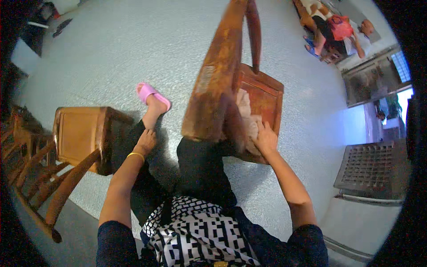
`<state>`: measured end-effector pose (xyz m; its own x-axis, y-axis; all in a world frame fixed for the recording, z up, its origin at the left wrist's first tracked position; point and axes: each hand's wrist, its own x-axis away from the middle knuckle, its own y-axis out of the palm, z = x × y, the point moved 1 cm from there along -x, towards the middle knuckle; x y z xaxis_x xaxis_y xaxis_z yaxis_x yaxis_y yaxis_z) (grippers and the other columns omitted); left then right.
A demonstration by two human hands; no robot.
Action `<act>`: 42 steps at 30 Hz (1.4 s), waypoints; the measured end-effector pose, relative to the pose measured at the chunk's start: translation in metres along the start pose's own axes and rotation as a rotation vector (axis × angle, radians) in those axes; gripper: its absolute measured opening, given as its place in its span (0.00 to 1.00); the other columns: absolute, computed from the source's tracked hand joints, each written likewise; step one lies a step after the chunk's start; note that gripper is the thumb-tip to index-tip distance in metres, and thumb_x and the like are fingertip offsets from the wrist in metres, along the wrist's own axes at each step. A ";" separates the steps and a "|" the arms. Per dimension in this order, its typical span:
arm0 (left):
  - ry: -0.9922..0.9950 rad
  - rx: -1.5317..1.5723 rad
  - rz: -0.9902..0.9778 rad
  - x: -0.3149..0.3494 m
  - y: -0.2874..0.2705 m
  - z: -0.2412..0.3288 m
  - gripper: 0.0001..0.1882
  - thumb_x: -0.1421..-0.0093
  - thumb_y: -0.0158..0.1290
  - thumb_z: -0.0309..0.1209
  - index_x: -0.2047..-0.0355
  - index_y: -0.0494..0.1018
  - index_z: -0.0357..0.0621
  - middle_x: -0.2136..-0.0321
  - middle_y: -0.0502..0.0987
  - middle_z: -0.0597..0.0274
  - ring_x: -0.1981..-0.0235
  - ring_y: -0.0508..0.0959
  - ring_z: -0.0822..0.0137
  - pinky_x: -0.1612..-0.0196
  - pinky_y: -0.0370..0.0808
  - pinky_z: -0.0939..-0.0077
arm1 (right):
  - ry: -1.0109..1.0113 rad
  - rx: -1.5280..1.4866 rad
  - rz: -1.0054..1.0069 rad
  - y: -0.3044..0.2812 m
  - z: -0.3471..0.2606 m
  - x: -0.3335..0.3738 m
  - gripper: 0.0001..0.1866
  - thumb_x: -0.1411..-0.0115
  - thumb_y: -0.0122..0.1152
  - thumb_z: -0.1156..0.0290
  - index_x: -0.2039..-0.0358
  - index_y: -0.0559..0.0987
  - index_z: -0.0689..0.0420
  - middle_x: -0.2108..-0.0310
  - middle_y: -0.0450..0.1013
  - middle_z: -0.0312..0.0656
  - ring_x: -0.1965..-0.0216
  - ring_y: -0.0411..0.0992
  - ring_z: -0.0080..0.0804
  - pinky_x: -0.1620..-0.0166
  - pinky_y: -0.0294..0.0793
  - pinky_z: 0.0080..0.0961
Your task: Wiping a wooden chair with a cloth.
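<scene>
— Over at nine o'clock, what do we have first?

— We see a wooden chair (80,138) lying tipped on the pale speckled floor (111,49), its seat panel facing up toward us and its curved legs running down toward seven o'clock. It lies just beside our left leg.

— And our left hand (145,141)?

— It rests on our left knee in the dark trousers, a little left of centre, fingers curled loosely and holding nothing. A yellow bangle (135,155) sits on that wrist. Just above, toward eleven o'clock of the hand, our foot wears a pink slipper (152,95) flat on the floor.

— Moving on to centre?

— A second wooden chair (231,84) is tilted over against our right knee, its worn backrest rising toward twelve o'clock and its seat turned to face three o'clock.

— What is our right hand (266,139) doing?

— It presses a pale cloth (247,116) against that seat, fingers bent over the bunched fabric, so we have the cloth gripped between hand and wood. The cloth lies on the seat's left part, just above the hand.

— Anything further right?

— At one o'clock, well apart, another person (340,33) sits with a red bag. At four o'clock a metal grate (369,167) stands by the wall.
</scene>
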<state>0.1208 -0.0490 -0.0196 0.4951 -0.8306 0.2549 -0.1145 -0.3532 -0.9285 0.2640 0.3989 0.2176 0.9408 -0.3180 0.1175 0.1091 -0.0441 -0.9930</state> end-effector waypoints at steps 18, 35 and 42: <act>-0.311 0.711 0.422 -0.022 -0.194 -0.032 0.21 0.46 0.54 0.38 0.56 0.69 0.38 0.54 0.70 0.46 0.52 0.68 0.46 0.47 0.62 0.59 | -0.215 0.145 0.133 0.030 0.027 -0.093 0.28 0.57 0.63 0.63 0.52 0.70 0.46 0.56 0.66 0.38 0.54 0.64 0.43 0.57 0.64 0.44; -0.110 0.409 0.576 -0.014 -0.572 0.001 0.34 0.50 0.57 0.42 0.44 0.62 0.46 0.41 0.54 0.42 0.40 0.57 0.44 0.40 0.56 0.59 | -0.073 -0.004 0.408 0.010 0.001 -0.160 0.15 0.48 0.50 0.72 0.59 0.76 0.46 0.60 0.68 0.37 0.59 0.66 0.41 0.61 0.63 0.43; -0.169 0.360 0.588 -0.023 -0.572 0.002 0.35 0.54 0.60 0.33 0.45 0.62 0.44 0.41 0.54 0.41 0.42 0.58 0.41 0.44 0.62 0.57 | -0.115 -0.114 0.059 -0.021 -0.007 -0.166 0.20 0.53 0.58 0.69 0.56 0.75 0.49 0.56 0.67 0.40 0.54 0.66 0.44 0.58 0.66 0.45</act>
<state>0.1769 0.1736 0.5053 0.5688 -0.7515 -0.3343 -0.1267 0.3216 -0.9384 0.1032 0.4457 0.2192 0.9757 -0.2131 0.0509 0.0216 -0.1378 -0.9902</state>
